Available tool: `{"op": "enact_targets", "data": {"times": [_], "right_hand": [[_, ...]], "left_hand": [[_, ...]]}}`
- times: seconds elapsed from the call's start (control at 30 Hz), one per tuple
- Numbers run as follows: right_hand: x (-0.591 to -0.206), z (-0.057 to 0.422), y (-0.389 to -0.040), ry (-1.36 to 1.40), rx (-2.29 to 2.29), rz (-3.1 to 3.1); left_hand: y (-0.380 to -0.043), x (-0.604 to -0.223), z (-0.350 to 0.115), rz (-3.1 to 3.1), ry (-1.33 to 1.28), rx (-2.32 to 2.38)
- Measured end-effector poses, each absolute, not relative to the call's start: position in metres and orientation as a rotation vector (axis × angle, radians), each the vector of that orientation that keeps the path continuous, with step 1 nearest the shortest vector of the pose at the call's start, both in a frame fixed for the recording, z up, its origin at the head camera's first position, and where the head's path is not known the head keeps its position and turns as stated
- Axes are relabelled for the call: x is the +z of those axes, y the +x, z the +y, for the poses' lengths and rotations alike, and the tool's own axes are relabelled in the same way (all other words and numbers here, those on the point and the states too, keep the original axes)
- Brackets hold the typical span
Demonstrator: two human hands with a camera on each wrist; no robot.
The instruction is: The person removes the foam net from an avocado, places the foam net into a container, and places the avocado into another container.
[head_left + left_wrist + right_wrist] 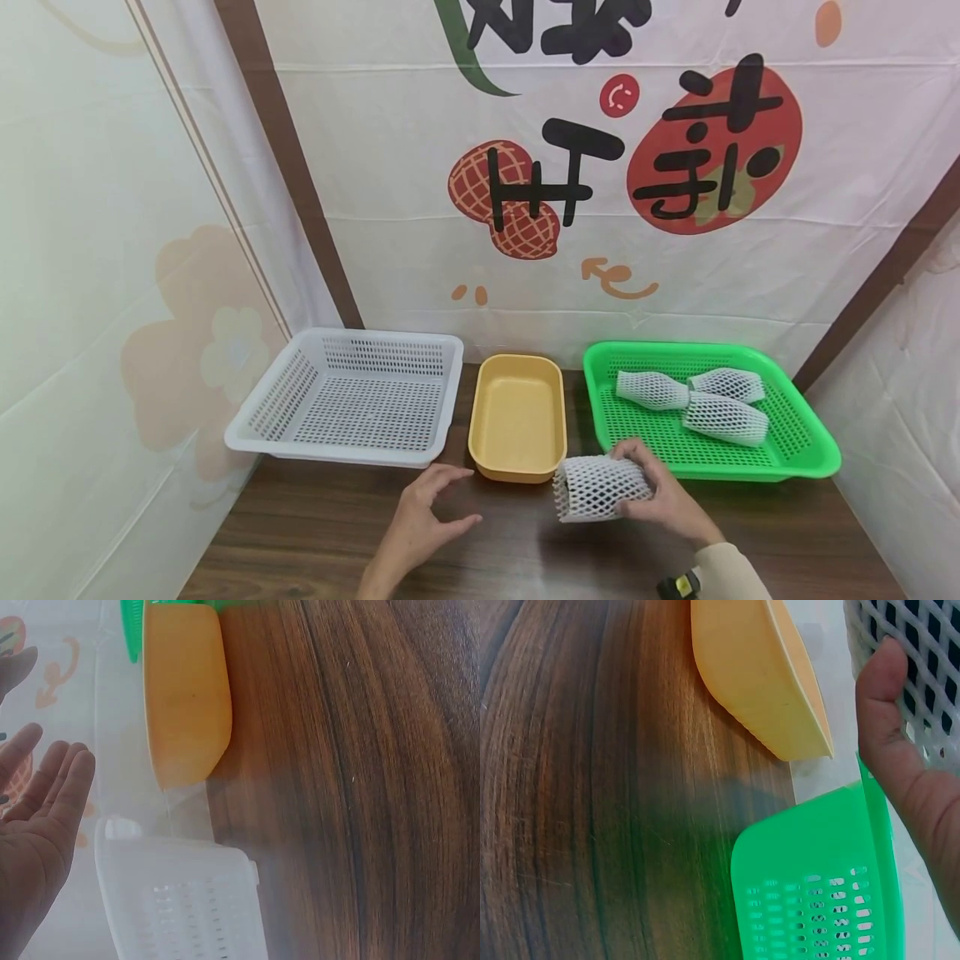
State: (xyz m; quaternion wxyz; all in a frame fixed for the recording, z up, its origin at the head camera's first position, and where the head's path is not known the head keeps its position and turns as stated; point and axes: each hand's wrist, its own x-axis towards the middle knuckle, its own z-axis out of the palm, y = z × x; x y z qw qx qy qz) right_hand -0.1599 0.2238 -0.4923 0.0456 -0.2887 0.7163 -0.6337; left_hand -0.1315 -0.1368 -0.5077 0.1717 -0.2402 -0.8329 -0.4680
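Note:
My right hand point(663, 496) grips a white foam net sleeve point(600, 490) by its right end, in front of the yellow tray point(517, 477). Something dark shows through the mesh of that sleeve point(934, 656) in the right wrist view; its kind is hidden. To the left, my left hand point(422, 517) is held over the table with thumb and fingers apart and holds nothing. In the left wrist view the left hand's fingers point(64, 784) are spread. Several similar pieces in foam net point(726, 417) lie inside the green basket point(813, 450).
At the left stands a white perforated basket point(341, 454) with nothing in it. Between the two baskets is the yellow tray, also without contents. A printed cloth point(405, 167) hangs behind, and pale cloth walls flank the brown wooden table point(315, 533).

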Motion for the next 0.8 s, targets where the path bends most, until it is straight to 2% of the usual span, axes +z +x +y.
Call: {"op": "enact_targets", "data": {"times": [0.8], "right_hand": [[-0.508,0.210,-0.150,-0.933,-1.956,2.136]], "left_hand": [[-0.128,-0.514,-0.128,-2.375,-0.766,-1.393]]}}
